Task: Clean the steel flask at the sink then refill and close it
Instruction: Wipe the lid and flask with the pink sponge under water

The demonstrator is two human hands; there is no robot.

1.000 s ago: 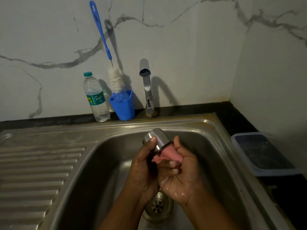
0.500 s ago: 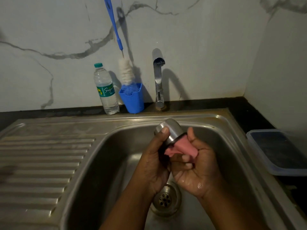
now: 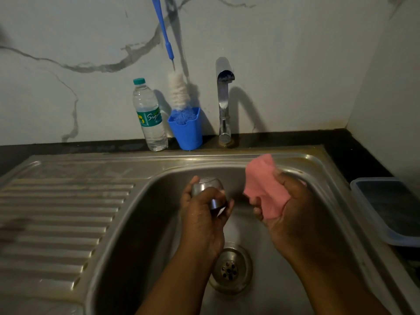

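Over the steel sink basin [image 3: 141, 223] my left hand [image 3: 204, 214] grips a small rounded steel piece [image 3: 208, 186], which looks like the flask's cap; my fingers curl round its lower part. To its right my right hand [image 3: 286, 208] holds a pink cloth [image 3: 264, 189], which drapes across the palm with the thumb pressing it. The two hands are apart, with a gap between cap and cloth. The flask body is not in view. The tap [image 3: 223, 98] stands behind the basin with no water running.
A clear water bottle [image 3: 150, 114] and a blue cup [image 3: 186, 129] holding a blue-handled bottle brush [image 3: 177, 92] stand on the black ledge behind the sink. The ribbed drainboard [image 3: 56, 219] lies left. A lidded plastic box [image 3: 388, 205] sits right. The drain [image 3: 230, 269] is below my hands.
My right hand has pulled the pink cloth off the steel piece and moved right. My left hand has lowered slightly, keeping its grip. The camera has shifted a little.
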